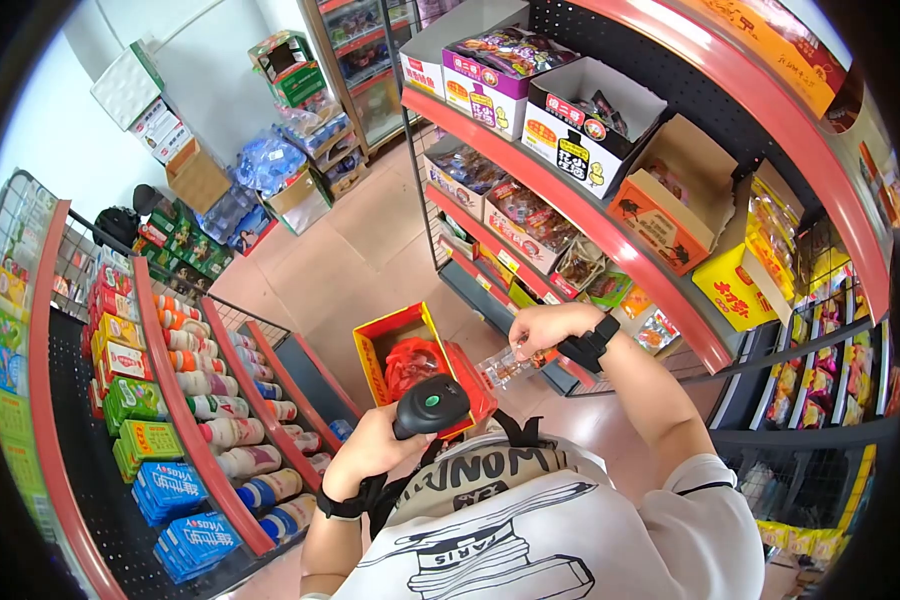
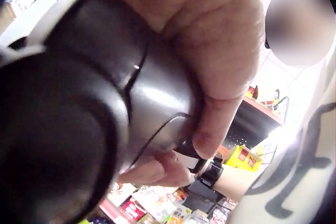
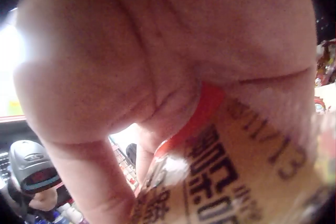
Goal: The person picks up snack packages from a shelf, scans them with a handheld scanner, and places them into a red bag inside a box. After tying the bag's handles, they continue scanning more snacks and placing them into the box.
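Observation:
My left hand [image 1: 370,452] grips a black handheld barcode scanner [image 1: 436,402], its head up in front of my chest. In the left wrist view the scanner [image 2: 163,92] fills much of the picture, with thumb and fingers wrapped around it. My right hand [image 1: 555,326] pinches a small clear snack packet [image 1: 510,369], to the right of the scanner. Printed dark characters and a red edge show on the packet [image 3: 226,166] in the right wrist view. Below and beyond the scanner stands a yellow-and-red box [image 1: 368,345] with a red plastic bag [image 1: 410,358] in it.
To the left, a shelf rack [image 1: 175,385] carries bottles and drink cartons. On the right, a red-edged shelf [image 1: 560,180] bears open snack boxes [image 1: 580,150]. Tiled floor [image 1: 370,255] runs between them toward a glass-door cooler [image 1: 370,80] and stacked cartons [image 1: 210,170].

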{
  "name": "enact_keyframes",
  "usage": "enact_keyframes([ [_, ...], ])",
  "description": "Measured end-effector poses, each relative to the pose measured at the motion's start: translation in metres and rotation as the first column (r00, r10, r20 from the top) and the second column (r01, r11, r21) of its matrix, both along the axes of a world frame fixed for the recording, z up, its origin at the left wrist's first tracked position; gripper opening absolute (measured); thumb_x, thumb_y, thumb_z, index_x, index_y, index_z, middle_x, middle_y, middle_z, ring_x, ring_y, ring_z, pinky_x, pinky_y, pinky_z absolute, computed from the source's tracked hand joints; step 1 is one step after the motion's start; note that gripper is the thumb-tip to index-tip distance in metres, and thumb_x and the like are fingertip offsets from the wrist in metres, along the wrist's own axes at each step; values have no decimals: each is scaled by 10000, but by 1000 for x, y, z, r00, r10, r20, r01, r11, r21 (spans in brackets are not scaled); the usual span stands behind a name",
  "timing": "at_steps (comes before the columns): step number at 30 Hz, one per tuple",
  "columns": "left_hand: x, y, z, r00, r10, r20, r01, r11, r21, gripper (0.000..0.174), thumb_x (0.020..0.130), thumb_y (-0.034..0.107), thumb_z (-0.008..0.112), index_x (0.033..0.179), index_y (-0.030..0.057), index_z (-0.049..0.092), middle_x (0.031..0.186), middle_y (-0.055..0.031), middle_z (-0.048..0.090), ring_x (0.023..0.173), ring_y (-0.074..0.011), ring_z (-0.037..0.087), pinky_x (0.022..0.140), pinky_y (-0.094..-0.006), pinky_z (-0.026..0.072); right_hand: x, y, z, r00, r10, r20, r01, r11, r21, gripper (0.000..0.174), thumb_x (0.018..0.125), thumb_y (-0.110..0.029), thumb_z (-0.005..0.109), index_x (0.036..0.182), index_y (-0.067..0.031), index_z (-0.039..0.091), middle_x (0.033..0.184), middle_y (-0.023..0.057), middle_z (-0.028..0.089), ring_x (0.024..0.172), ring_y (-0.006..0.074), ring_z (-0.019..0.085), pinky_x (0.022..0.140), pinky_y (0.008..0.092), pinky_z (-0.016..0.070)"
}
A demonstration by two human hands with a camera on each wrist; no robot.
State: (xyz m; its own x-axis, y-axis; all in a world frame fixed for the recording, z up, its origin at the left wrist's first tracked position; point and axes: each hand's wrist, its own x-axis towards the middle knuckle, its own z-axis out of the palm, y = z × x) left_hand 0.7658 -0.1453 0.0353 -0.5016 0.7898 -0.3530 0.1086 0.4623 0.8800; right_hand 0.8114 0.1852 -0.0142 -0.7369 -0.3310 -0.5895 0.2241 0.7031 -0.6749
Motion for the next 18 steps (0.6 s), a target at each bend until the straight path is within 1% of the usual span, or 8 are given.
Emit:
enact_keyframes([
  [2, 1, 0, 1, 1000, 11, -17, -11, 1000, 0, 323, 743, 135, 715, 1008, -15, 608, 818, -117, 651, 748, -138, 595, 730, -288, 471, 5, 3, 5, 999, -32, -15, 32, 999, 5, 165, 764, -174, 648, 801, -14, 639, 670, 57, 605, 600, 145, 542, 561, 314, 424],
  [4, 2, -1, 4, 999, 43, -25, -42, 999, 11, 317, 749, 135, 714, 1005, -17, 607, 827, -109, 654, 750, -128, 589, 727, -287, 473, 10, 5, 11, 971, -42, -236, 34, 999, -38, 152, 787, -175, 627, 794, -23, 633, 677, 53, 607, 617, 141, 556, 581, 312, 436],
  [6, 0, -4, 1, 997, 75, -27, -74, 997, 23, 310, 754, 135, 714, 1002, -18, 606, 836, -101, 657, 752, -117, 583, 724, -286, 475, 22, -1, 65, 964, -218, -151, 204, 974, -104, 155, 818, -167, 599, 838, -14, 616, 663, 65, 599, 648, 136, 573, 611, 292, 450],
  [9, -2, -11, -7, 985, 171, -14, -168, 981, 95, 292, 767, 133, 707, 998, -17, 608, 846, -84, 660, 763, -101, 571, 720, -285, 477, 35, 8, 101, 615, -496, -613, 417, 864, -281, 202, 846, -120, 561, 1009, 0, 558, 771, 59, 606, 708, 132, 584, 649, 271, 467],
  [12, -7, -20, -12, 973, 229, -8, -228, 973, 46, 280, 770, 129, 703, 995, -11, 616, 843, -70, 658, 770, -106, 565, 725, -284, 471, 58, 28, 149, 225, -748, -625, 657, 590, -470, 300, 866, -85, 536, 1152, -14, 483, 942, 56, 592, 792, 124, 582, 707, 270, 473],
  [14, -11, -28, -20, 974, 227, 12, -228, 973, 31, 274, 770, 125, 700, 995, -7, 618, 838, -60, 654, 764, -108, 558, 730, -284, 466, 64, 53, 161, -153, -510, -846, 652, 591, -474, 318, 876, -83, 529, 1180, -20, 458, 965, 70, 592, 832, 119, 580, 736, 288, 473],
  [16, -13, -30, -21, 966, 253, 42, -254, 967, 6, 272, 768, 122, 699, 997, -3, 620, 831, -49, 647, 762, -105, 548, 736, -277, 459, 78, 76, 173, -236, -574, -784, 772, 380, -510, 344, 871, -70, 519, 1199, -12, 435, 1013, 126, 593, 893, 219, 604, 787, 328, 469],
  [18, -15, -31, -23, 968, 248, 25, -249, 968, 30, 223, 784, 117, 688, 964, 9, 615, 779, -22, 619, 685, -86, 534, 642, -254, 442, 83, 103, 176, -202, -187, -961, 922, 295, -251, 378, 862, -57, 513, 1221, -4, 408, 1069, 216, 566, 963, 363, 579, 835, 374, 452],
])
